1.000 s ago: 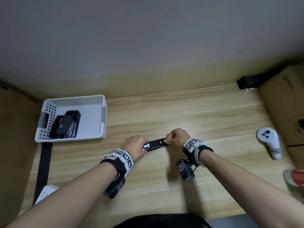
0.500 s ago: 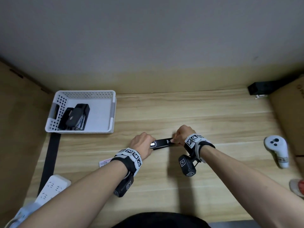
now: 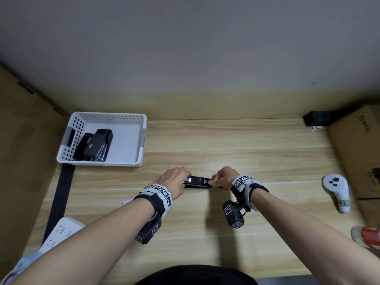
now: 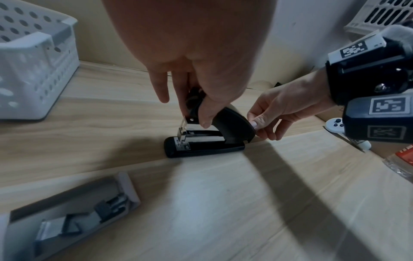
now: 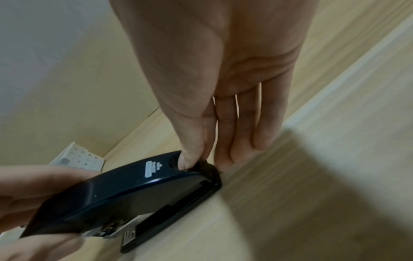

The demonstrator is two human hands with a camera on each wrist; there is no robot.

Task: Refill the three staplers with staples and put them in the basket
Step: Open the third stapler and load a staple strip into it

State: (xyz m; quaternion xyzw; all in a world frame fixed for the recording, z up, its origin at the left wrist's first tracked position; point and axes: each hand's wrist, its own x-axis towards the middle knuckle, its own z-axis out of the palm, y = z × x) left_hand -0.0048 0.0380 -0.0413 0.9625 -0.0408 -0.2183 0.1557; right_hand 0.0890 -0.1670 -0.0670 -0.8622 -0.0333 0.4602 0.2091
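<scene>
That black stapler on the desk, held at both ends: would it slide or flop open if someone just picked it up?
The stapler probably stays put rather than rolls: its flat base lies along the wooden desk. It looks hinged, since its top cover stands raised off the base, so lifting by the cover alone might swing it open. The left hand and right hand each grip an end, which suggests it needs steadying.

Dim, flat indoor light, apparently from above. Soft shadows fall toward the viewer under both forearms on the pale wood-grain desk [image 3: 236, 145]. Head view bows strongly at the edges, with smeared corners. Left wrist view: open grey cardboard staple box [image 4: 67, 210] blurred, palm close and out of focus. Right wrist view: broad soft shadow lower right, foreground fingers blurred.
</scene>
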